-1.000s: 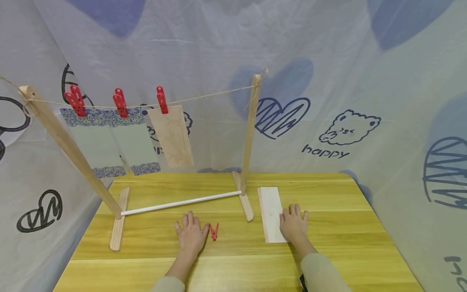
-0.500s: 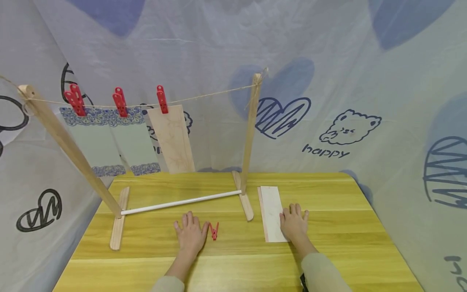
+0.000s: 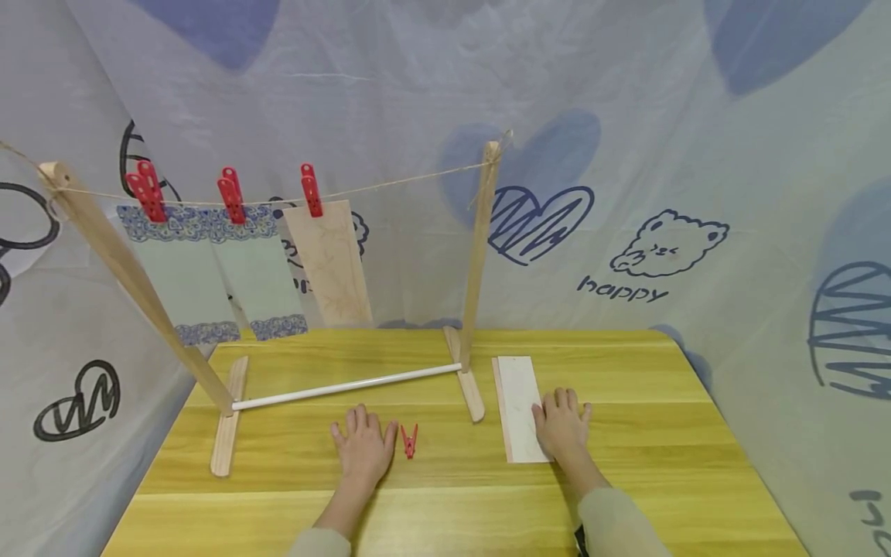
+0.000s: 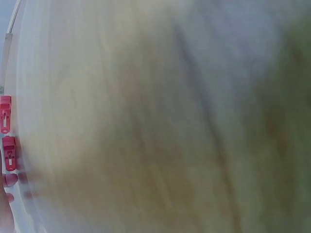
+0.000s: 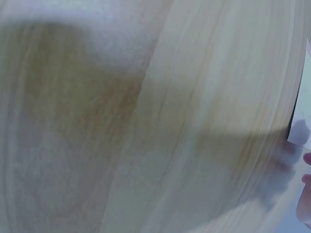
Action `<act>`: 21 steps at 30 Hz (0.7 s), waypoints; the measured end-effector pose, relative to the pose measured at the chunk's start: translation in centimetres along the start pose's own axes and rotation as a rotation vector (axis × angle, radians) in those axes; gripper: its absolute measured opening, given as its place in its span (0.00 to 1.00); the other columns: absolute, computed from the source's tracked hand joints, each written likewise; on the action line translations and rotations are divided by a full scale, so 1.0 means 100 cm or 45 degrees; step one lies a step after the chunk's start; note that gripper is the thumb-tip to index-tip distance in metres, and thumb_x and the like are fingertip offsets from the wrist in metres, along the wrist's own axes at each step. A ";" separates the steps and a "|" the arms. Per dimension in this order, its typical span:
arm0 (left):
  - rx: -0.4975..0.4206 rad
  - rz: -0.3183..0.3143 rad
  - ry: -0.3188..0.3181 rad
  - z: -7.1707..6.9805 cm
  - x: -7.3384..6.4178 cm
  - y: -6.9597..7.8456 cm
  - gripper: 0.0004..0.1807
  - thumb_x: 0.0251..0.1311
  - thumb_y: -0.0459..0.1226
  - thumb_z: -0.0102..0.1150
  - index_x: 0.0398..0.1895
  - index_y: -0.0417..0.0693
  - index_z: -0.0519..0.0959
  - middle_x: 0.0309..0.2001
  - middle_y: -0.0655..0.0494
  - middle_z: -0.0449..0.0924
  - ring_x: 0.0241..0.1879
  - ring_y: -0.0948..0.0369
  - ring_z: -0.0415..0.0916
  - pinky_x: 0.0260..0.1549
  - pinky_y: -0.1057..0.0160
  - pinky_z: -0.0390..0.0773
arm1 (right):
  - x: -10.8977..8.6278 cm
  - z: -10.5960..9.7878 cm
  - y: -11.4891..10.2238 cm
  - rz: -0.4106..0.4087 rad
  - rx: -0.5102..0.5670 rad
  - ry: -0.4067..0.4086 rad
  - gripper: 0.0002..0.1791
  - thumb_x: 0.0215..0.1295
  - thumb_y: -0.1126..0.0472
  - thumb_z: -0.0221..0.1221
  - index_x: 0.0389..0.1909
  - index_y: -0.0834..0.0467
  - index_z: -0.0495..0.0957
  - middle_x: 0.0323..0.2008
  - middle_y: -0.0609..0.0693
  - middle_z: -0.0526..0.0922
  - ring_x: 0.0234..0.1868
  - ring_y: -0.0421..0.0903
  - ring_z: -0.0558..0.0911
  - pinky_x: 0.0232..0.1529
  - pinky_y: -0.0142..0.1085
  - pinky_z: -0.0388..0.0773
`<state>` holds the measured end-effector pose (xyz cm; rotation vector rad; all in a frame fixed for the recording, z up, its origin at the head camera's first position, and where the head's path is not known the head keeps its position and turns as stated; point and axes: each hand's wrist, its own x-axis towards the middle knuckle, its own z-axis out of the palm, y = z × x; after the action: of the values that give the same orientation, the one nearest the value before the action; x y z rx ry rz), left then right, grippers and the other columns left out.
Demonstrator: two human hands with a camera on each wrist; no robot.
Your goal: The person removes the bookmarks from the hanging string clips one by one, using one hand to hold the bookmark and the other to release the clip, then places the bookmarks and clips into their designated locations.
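1. While it lies flat and relaxed on the table (image 3: 626, 495), your left hand (image 3: 363, 451) holds nothing; the red peg (image 3: 408, 441) sits just beside it.
2. Your right hand (image 3: 564, 428) rests flat, fingers straight, touching the paper strip (image 3: 518, 394) near the table's middle.

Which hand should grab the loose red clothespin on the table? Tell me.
Left. The left hand lies flat right beside the red clothespin, likely just a short reach. The right hand rests on the pale card, farther away.

Your left hand (image 3: 363, 449) lies flat on the table (image 3: 445, 510), clothespin (image 3: 408, 441) just right; rack (image 3: 334, 387) behind; your right hand (image 3: 564, 429) on the card (image 3: 517, 402).
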<state>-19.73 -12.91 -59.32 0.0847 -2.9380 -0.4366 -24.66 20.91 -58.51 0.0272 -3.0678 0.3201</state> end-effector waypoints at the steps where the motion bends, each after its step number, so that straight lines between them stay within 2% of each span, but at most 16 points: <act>1: -0.003 -0.001 0.000 0.000 0.000 0.000 0.28 0.65 0.53 0.39 0.44 0.33 0.72 0.57 0.38 0.60 0.60 0.45 0.50 0.54 0.38 0.43 | 0.000 -0.001 0.000 -0.001 0.000 0.013 0.23 0.69 0.47 0.41 0.52 0.61 0.68 0.61 0.62 0.61 0.65 0.60 0.51 0.59 0.63 0.40; 6: -0.009 -0.001 0.044 -0.003 0.001 -0.001 0.28 0.65 0.53 0.40 0.45 0.34 0.71 0.56 0.38 0.61 0.60 0.45 0.52 0.53 0.38 0.45 | -0.001 -0.003 0.000 -0.006 0.014 0.080 0.24 0.68 0.47 0.42 0.55 0.61 0.65 0.60 0.62 0.62 0.64 0.59 0.55 0.58 0.63 0.43; 15: -0.027 0.018 0.102 -0.010 0.000 -0.001 0.27 0.64 0.53 0.40 0.49 0.37 0.68 0.58 0.39 0.60 0.60 0.44 0.52 0.53 0.37 0.45 | -0.002 -0.009 -0.006 -0.018 0.083 0.173 0.22 0.67 0.48 0.45 0.54 0.57 0.67 0.59 0.61 0.64 0.62 0.58 0.58 0.57 0.61 0.45; 21: -0.019 0.030 0.108 -0.021 0.001 0.002 0.28 0.64 0.53 0.40 0.53 0.39 0.68 0.58 0.38 0.60 0.60 0.43 0.52 0.53 0.36 0.46 | -0.002 -0.016 -0.013 -0.065 0.123 0.300 0.20 0.65 0.49 0.49 0.52 0.57 0.69 0.57 0.59 0.66 0.60 0.57 0.61 0.55 0.61 0.48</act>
<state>-19.46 -13.37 -57.24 0.0652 -2.8490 -0.4403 -24.34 20.01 -56.72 0.0673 -2.8115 0.4347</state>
